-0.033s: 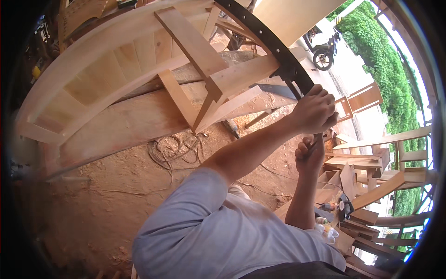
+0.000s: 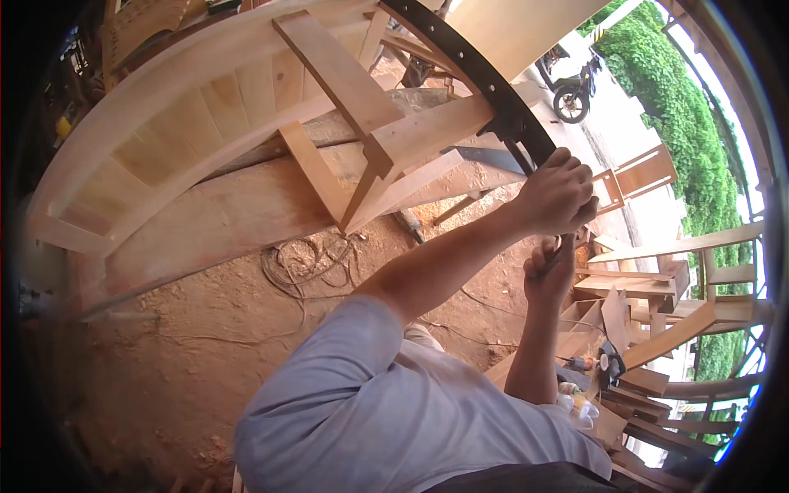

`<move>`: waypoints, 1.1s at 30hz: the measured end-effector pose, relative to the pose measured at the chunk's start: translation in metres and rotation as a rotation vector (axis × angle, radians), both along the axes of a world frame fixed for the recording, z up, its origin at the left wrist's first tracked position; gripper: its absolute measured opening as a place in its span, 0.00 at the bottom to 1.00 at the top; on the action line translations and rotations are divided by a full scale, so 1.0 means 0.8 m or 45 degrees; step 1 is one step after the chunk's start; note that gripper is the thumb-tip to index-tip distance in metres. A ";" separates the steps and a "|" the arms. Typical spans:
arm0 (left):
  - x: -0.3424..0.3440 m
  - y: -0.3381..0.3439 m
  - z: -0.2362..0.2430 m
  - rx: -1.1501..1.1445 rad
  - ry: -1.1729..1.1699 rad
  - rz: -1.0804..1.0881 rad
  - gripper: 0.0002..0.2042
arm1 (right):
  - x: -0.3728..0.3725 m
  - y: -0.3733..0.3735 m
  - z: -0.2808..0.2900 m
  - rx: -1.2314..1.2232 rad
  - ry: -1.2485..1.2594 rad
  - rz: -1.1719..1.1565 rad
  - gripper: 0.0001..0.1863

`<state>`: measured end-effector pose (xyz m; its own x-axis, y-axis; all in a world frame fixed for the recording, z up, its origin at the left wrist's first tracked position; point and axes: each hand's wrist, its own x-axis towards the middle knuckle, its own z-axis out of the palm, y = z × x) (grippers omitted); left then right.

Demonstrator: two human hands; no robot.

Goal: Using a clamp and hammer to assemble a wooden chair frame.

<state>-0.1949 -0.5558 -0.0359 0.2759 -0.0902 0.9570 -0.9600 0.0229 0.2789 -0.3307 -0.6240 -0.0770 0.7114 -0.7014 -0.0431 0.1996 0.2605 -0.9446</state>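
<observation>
A long black metal bar clamp (image 2: 460, 53) with a row of holes runs from the top of the view down to my hands. My left hand (image 2: 562, 193) is closed around its near end. Just below, my right hand (image 2: 549, 264) is closed at the clamp's end, its fingers curled around a part mostly hidden by them. Beside the bar, the end of a pale wooden beam (image 2: 431, 131) meets the clamp's dark jaw (image 2: 503, 127). That beam joins other planks in an angled wooden frame (image 2: 333, 74).
A large slatted wooden panel (image 2: 197, 123) lies at the upper left. Coiled cable (image 2: 300, 267) rests on the dusty floor. Stacked wood pieces (image 2: 629, 287) and a power tool (image 2: 604, 363) are at my right. A motorbike (image 2: 573, 99) stands outside, far right.
My right hand's fingers have shifted slightly at the clamp's end. My left hand, the bar clamp and the wooden frame stay in place.
</observation>
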 end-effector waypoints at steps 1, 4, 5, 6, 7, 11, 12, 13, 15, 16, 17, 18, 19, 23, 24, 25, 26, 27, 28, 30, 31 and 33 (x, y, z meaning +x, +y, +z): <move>0.000 0.002 0.000 0.015 0.018 -0.016 0.11 | 0.003 -0.002 -0.003 -0.097 -0.060 -0.057 0.14; -0.001 0.005 0.003 0.037 0.020 -0.021 0.12 | 0.015 -0.013 -0.013 -0.229 -0.140 -0.112 0.11; -0.001 0.006 0.004 0.046 0.017 -0.006 0.12 | 0.018 -0.018 -0.013 -0.121 -0.166 -0.097 0.11; 0.000 0.007 0.004 0.025 0.001 -0.041 0.11 | 0.022 -0.024 -0.009 -0.209 -0.218 -0.070 0.12; 0.001 0.007 0.005 0.009 -0.024 -0.021 0.11 | 0.025 -0.029 -0.003 -0.285 -0.139 0.002 0.13; 0.005 0.003 0.003 0.031 -0.072 -0.009 0.10 | 0.038 -0.051 0.040 -0.684 -0.166 0.094 0.18; 0.005 0.000 0.002 0.000 -0.082 -0.008 0.10 | 0.039 -0.055 0.048 -0.779 -0.142 0.088 0.17; 0.005 -0.002 0.001 -0.024 -0.096 -0.022 0.10 | 0.037 -0.062 0.056 -0.887 -0.089 0.151 0.17; 0.006 -0.004 0.001 -0.036 -0.139 0.009 0.08 | 0.029 -0.076 0.061 -0.872 0.138 0.435 0.13; 0.007 -0.004 0.001 -0.018 -0.139 0.000 0.08 | 0.024 -0.082 0.057 -0.988 0.168 0.521 0.12; 0.008 -0.004 0.002 -0.008 -0.140 0.001 0.07 | 0.018 -0.091 0.054 -1.025 0.134 0.580 0.10; 0.009 -0.004 0.003 0.016 -0.135 -0.002 0.06 | 0.012 -0.097 0.047 -0.916 0.004 0.649 0.09; 0.011 -0.003 0.004 0.035 -0.182 0.002 0.05 | 0.007 -0.105 0.040 -0.806 -0.078 0.692 0.08; 0.014 -0.011 0.006 0.028 -0.191 0.006 0.03 | 0.003 -0.127 0.015 -0.924 -0.148 0.615 0.09; 0.013 -0.013 0.006 0.015 -0.202 0.013 0.03 | 0.004 -0.129 0.010 -0.955 -0.186 0.631 0.11; 0.012 -0.015 0.007 -0.006 -0.217 0.015 0.03 | 0.007 -0.130 0.004 -0.986 -0.259 0.587 0.13; 0.011 -0.015 0.009 0.024 -0.216 0.028 0.03 | 0.009 -0.129 -0.001 -0.739 -0.305 0.766 0.23; 0.009 -0.014 0.012 0.027 -0.205 0.042 0.03 | 0.013 -0.127 -0.008 -0.459 -0.338 1.022 0.34; 0.008 -0.011 0.016 0.097 -0.175 0.003 0.04 | 0.016 -0.125 -0.015 -0.343 -0.407 1.154 0.35; 0.005 0.002 0.028 0.232 -0.135 -0.013 0.07 | 0.027 -0.121 -0.030 0.033 -0.391 1.375 0.38; 0.003 0.010 0.035 0.347 -0.081 -0.009 0.07 | 0.034 -0.120 -0.037 0.222 -0.460 1.393 0.39; 0.004 0.027 0.049 0.590 -0.019 0.050 0.09 | 0.052 -0.120 -0.049 0.581 -0.597 1.615 0.40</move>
